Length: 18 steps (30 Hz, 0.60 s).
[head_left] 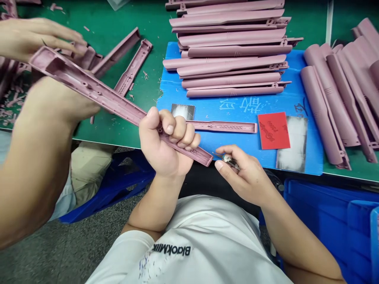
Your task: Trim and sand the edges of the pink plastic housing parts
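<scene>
A long mauve-pink plastic housing [97, 90] runs diagonally across the view, with its hollow side up. My left hand [167, 144] is shut around its lower end. My right hand [244, 173] pinches a small metal-bladed trimming knife [227, 159], whose tip sits just off the housing's end, apart from it. A co-worker's hand [59, 100] lies under the housing's far part, partly hidden by it. That person's other hand [35, 37] is above, over further pink pieces [130, 67].
A blue corrugated mat [174, 83] on a green bench mat [156, 23] bears a stack of pink bars [231, 51], a pink strip [222, 126], a red sanding pad [274, 130] and worn grey abrasive sheets [291, 144]. Pink shells [334, 94] lie at right. A blue crate [325, 221] stands below.
</scene>
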Each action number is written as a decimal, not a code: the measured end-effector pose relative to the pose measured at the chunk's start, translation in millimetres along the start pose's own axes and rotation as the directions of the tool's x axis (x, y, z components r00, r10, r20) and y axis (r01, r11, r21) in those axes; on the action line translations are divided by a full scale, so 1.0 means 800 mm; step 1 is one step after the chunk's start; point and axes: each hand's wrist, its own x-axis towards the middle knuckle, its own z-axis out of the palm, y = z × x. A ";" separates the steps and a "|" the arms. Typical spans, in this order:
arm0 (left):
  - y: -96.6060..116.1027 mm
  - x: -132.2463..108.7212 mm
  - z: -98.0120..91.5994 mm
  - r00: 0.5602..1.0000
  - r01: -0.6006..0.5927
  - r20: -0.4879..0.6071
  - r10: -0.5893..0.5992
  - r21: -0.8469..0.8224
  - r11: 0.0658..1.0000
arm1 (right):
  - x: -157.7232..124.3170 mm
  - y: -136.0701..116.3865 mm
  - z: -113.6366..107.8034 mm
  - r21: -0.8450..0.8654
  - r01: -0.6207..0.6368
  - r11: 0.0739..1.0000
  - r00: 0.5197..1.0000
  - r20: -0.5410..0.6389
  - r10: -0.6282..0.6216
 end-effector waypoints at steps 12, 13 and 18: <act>-0.007 -0.020 0.012 0.984 -0.174 0.061 0.167 0.137 0.975 | -0.012 -0.008 0.007 -0.549 0.138 0.824 0.982 -0.031 -0.186; -0.008 -0.022 0.012 0.981 -0.188 0.072 0.180 0.145 0.971 | -0.012 -0.009 0.008 -0.574 0.133 0.808 0.982 -0.037 -0.187; -0.011 -0.025 0.008 0.978 -0.201 0.073 0.193 0.129 0.971 | -0.008 -0.009 0.011 -0.463 0.078 0.883 0.986 -0.093 -0.135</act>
